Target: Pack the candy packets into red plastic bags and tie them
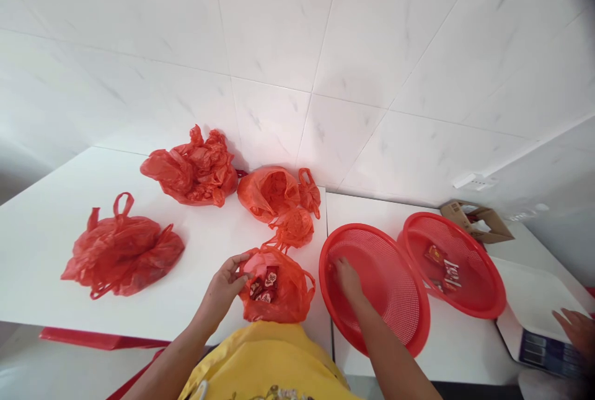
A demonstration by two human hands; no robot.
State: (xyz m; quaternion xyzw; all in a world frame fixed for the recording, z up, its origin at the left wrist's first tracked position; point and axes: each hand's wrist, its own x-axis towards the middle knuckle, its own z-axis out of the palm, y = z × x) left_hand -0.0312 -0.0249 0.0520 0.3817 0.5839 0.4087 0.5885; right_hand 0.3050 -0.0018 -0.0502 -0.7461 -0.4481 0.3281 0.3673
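My left hand (232, 277) pinches the left rim of an open red plastic bag (290, 307), close in front of my yellow top. Inside that bag lie several small dark-red packets (264, 288) with white print. My right hand (348, 279) reaches into the near red mesh basket (421, 325), close to its left wall. Its fingers look closed; a small dark-red patch shows at their tips, too unclear to name.
More red bags stand on the white table: one at left (123, 251), one at the back (195, 170), another by the wall (269, 192). A second red basket (493, 301) holds snack packets. Beyond are a cardboard box (495, 229), a white scale (534, 294) and another person's hand (576, 328).
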